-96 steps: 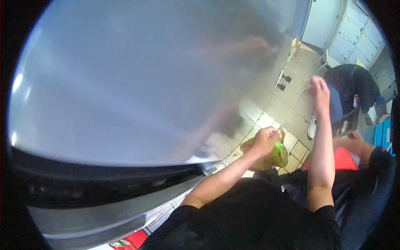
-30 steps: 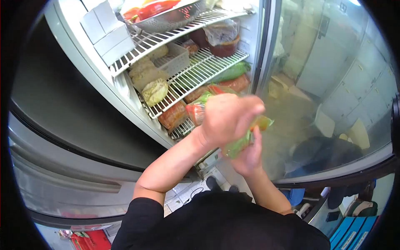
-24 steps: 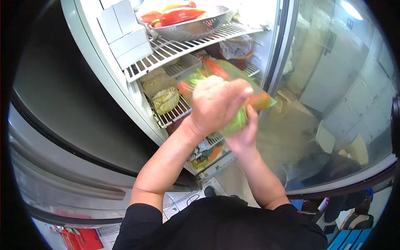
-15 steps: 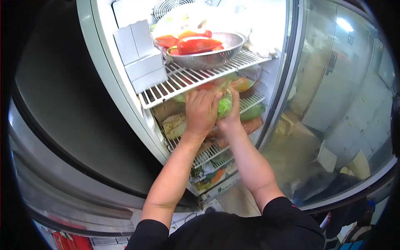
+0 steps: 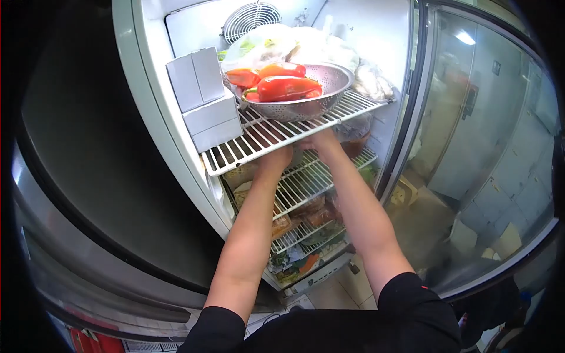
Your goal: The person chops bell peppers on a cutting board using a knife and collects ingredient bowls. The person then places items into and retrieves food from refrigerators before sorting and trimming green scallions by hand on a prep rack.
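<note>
Both of my hands reach into a lit fridge, below its top wire shelf (image 5: 259, 147). My left hand (image 5: 278, 157) is at the shelf's front edge, its fingers hidden behind the wires. Close beside it on the right, my right hand (image 5: 321, 141) is partly visible, with its fingers mostly covered by the shelf. Whatever they hold cannot be made out. On the shelf above them, a metal colander (image 5: 335, 82) holds red peppers (image 5: 285, 88). A covered brown container (image 5: 353, 146) stands to the right of my right hand.
White boxes (image 5: 206, 97) are stacked at the shelf's left, with plastic bags (image 5: 265, 47) behind the colander. Wrapped food (image 5: 315, 212) lies on lower shelves. The glass door (image 5: 465, 147) hangs open on the right. A dark panel (image 5: 100, 147) is on the left.
The fridge was out of view at first, then my hands carried a clear bag of red and green vegetables to it. They have moved deeper under the top shelf, and the bag is no longer visible.
</note>
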{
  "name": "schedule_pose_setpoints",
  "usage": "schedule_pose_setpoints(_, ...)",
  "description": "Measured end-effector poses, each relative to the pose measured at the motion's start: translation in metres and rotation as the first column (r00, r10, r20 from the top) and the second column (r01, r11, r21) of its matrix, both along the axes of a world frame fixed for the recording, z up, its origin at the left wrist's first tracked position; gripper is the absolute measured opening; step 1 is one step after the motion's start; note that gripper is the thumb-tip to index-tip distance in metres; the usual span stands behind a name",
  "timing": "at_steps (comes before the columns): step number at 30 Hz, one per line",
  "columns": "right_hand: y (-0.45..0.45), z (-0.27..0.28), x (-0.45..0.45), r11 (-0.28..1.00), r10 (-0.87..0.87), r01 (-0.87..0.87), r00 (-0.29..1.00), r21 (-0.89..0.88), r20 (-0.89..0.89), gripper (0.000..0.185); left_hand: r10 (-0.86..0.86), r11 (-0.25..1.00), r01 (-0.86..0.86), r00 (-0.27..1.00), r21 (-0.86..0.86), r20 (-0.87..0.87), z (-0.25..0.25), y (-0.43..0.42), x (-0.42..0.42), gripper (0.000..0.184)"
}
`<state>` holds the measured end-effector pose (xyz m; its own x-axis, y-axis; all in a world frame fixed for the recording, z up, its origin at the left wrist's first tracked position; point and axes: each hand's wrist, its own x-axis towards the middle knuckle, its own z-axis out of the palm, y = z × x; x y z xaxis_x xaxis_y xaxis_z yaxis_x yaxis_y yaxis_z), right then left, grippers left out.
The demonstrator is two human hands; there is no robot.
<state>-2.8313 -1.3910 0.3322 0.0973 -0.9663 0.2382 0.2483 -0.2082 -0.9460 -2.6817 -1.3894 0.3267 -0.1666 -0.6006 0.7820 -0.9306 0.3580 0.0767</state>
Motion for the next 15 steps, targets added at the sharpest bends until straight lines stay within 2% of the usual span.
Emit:
schedule_pose_setpoints(1,0.028,-0.009,-0.004,0.997,-0.073,0.075,0.995,-0.033,0.062,0.051,-0.052,0.999,0.052,0.998,-0.007,-0.046,-0.007,-0.003,0.003,0.050)
schedule_pose_setpoints(2,0.056,-0.026,-0.010,0.985,-0.152,0.160,0.980,-0.058,0.127,0.048,-0.024,0.982,0.027,1.000,0.189,-0.013,-0.003,0.002,0.009,0.057)
schedule_pose_setpoints(3,0.081,-0.061,-0.024,0.976,-0.209,0.209,0.978,-0.068,0.006,0.046,-0.035,0.993,0.050,0.990,0.108,-0.139,-0.008,0.008,0.011,0.059)
schedule_pose_setpoints(4,0.112,-0.109,-0.042,0.958,-0.286,0.280,0.951,-0.067,-0.113,0.044,0.001,0.967,0.046,0.983,0.253,-0.183,-0.015,0.004,0.016,0.061)
schedule_pose_setpoints(6,0.177,-0.208,-0.080,0.773,-0.631,0.600,0.760,-0.204,-0.156,0.035,-0.002,0.944,0.112,0.942,0.310,-0.335,-0.018,0.026,0.017,0.061)
schedule_pose_setpoints(7,0.212,-0.220,-0.110,0.632,-0.767,0.729,0.636,-0.263,-0.083,0.025,-0.104,0.941,0.188,0.952,0.283,-0.289,-0.013,0.039,0.019,0.060)
schedule_pose_setpoints(8,0.256,-0.222,-0.140,0.476,-0.868,0.822,0.497,-0.313,-0.016,0.015,-0.126,0.978,0.152,0.976,0.143,-0.175,-0.010,0.059,0.016,0.059)
schedule_pose_setpoints(9,0.295,-0.185,-0.180,0.274,-0.957,0.821,0.282,-0.501,-0.061,0.009,-0.171,0.985,0.171,0.984,0.003,-0.054,-0.021,0.064,0.025,0.058)
schedule_pose_setpoints(10,0.328,-0.156,-0.235,0.075,-0.997,0.642,0.063,-0.763,-0.045,0.012,-0.221,0.975,0.222,0.975,0.011,-0.034,-0.016,0.091,0.019,0.059)
schedule_pose_setpoints(11,0.350,-0.130,-0.275,-0.145,-0.967,0.669,0.059,-0.729,0.246,0.017,-0.240,0.968,0.245,0.967,0.056,-0.091,-0.017,0.112,0.017,0.056)
schedule_pose_setpoints(12,0.382,-0.089,-0.312,-0.447,-0.887,0.551,-0.376,-0.705,0.268,0.018,-0.245,0.960,0.261,0.959,0.106,-0.146,-0.021,0.130,0.019,0.053)
schedule_pose_setpoints(13,0.401,-0.059,-0.356,-0.634,-0.759,0.407,-0.491,-0.658,0.428,0.020,-0.273,0.945,0.291,0.953,0.149,-0.134,-0.032,0.142,0.014,0.053)
schedule_pose_setpoints(14,0.423,-0.033,-0.389,-0.732,-0.675,0.465,-0.598,-0.498,0.432,0.028,-0.326,0.881,0.426,0.862,0.206,-0.388,-0.041,0.160,0.010,0.047)
schedule_pose_setpoints(15,0.435,-0.010,-0.424,-0.648,-0.743,0.660,-0.436,-0.381,0.508,0.035,-0.306,0.808,0.541,0.726,0.235,-0.616,-0.048,0.178,0.010,0.042)
